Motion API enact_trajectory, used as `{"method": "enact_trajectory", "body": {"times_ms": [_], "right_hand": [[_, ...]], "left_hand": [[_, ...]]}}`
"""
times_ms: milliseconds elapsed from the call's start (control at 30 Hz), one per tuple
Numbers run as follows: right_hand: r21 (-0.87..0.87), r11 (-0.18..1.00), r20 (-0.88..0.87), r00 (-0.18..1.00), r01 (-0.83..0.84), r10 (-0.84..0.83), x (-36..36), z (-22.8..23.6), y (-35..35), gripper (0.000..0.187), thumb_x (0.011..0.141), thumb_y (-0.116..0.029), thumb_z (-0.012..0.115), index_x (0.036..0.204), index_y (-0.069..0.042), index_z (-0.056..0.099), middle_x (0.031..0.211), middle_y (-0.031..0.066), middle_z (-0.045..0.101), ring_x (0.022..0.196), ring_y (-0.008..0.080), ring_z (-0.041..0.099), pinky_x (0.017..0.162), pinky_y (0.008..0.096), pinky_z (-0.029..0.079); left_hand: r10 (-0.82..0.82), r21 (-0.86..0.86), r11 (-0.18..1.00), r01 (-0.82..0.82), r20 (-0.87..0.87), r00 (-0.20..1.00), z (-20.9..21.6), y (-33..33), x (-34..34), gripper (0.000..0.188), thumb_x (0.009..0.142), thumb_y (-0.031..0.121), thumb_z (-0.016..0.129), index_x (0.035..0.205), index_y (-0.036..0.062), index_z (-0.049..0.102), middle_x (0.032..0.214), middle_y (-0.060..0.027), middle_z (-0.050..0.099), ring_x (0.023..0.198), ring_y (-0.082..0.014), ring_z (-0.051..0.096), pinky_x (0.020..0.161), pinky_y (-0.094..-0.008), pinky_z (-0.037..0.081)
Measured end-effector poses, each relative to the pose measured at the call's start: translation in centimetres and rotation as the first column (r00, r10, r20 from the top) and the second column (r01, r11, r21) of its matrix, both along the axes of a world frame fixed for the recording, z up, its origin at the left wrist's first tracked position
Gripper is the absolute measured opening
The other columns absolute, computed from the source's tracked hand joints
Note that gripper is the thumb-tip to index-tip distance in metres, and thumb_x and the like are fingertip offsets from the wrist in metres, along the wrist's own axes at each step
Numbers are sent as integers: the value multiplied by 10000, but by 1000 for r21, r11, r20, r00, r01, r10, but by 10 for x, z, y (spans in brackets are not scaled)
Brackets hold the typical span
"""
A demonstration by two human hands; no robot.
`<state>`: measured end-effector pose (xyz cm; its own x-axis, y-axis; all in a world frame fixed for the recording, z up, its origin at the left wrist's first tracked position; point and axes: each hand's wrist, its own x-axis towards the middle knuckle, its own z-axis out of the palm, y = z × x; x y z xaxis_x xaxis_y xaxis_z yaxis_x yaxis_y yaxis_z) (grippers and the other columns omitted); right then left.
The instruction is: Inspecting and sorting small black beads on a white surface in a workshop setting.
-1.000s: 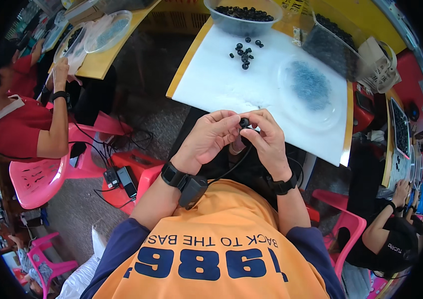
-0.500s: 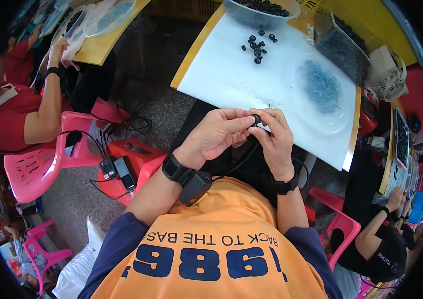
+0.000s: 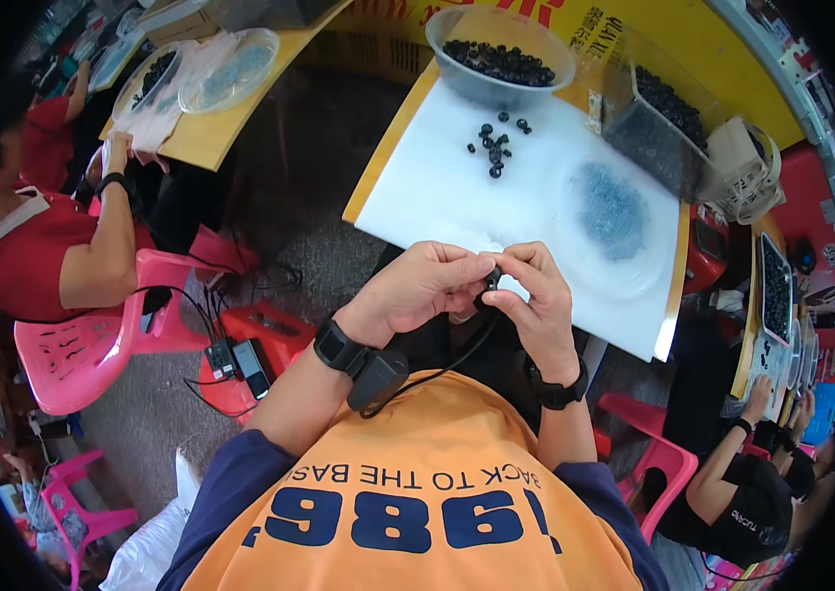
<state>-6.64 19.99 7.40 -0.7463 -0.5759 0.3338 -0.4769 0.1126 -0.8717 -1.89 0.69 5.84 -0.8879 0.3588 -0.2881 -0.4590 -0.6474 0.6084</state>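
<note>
In front of my chest, over the near edge of the white-topped table (image 3: 417, 197), both my hands meet. My left hand (image 3: 413, 289) pinches a small black rounded piece (image 3: 492, 279) between thumb and forefinger. From the other side, my right hand (image 3: 539, 300) grips the same piece with thumb and fingers. The fingers hide most of it, so its exact kind is unclear. Similar small black pieces (image 3: 491, 150) lie loose on the white surface beyond. To their right is a shallow clear dish (image 3: 590, 254) holding tiny blue-grey bits (image 3: 614, 212).
A clear bowl (image 3: 437, 74) of black pieces stands at the table's far edge, beside a clear bin (image 3: 639, 133) of more. Co-workers sit at left (image 3: 53, 246) and right (image 3: 747, 502). Pink chairs (image 3: 73, 369) and a red stool with cables (image 3: 270, 340) stand nearby.
The view has tilted, showing more of the far bowl. My hands sit slightly lower in the picture, and the black piece looks tilted differently between my fingers.
</note>
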Motion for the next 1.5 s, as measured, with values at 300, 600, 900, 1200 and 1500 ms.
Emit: {"method": "enact_trajectory", "body": {"times_ms": [300,600,900,1200,1500], "right_hand": [[74,997,11,999,30,-31,-14,8,-7,372,782,-62,789,1139,-6,699,983,77,617,853,174,606,721,282,503],[69,997,76,996,36,-41,-26,-12,-11,326,783,-79,782,1091,-4,704,974,86,644,890,206,611,738,304,504],[113,993,52,998,24,-30,-51,-30,-18,323,772,-108,796,1066,-13,700,952,83,650,841,220,613,718,318,509],[251,966,122,988,64,-97,-64,-44,-13,284,778,-13,750,1054,-36,683,843,71,659,692,191,619,672,299,517],[382,924,-46,999,14,4,-69,-45,-4,230,768,12,714,983,-19,640,937,120,641,914,301,621,786,379,514]], "left_hand": [[172,-187,969,-163,34,984,13,5,-7,194,945,182,697,998,-2,720,822,-5,665,688,-59,567,628,-196,472],[135,-210,971,-114,89,987,-1,-1,-21,198,940,186,704,999,-3,712,818,-1,648,683,-59,555,627,-197,467],[76,-184,982,-48,151,986,-25,-13,-49,235,951,218,693,1003,-11,708,781,6,599,663,-62,525,617,-226,485],[61,-708,680,-193,-207,976,-41,-1,-58,157,880,102,732,974,-23,745,816,-31,697,722,-101,607,669,-252,492],[-47,-809,365,-460,-510,859,-50,15,-49,185,808,74,764,976,5,732,838,-125,682,712,-215,642,649,-296,507]]}}
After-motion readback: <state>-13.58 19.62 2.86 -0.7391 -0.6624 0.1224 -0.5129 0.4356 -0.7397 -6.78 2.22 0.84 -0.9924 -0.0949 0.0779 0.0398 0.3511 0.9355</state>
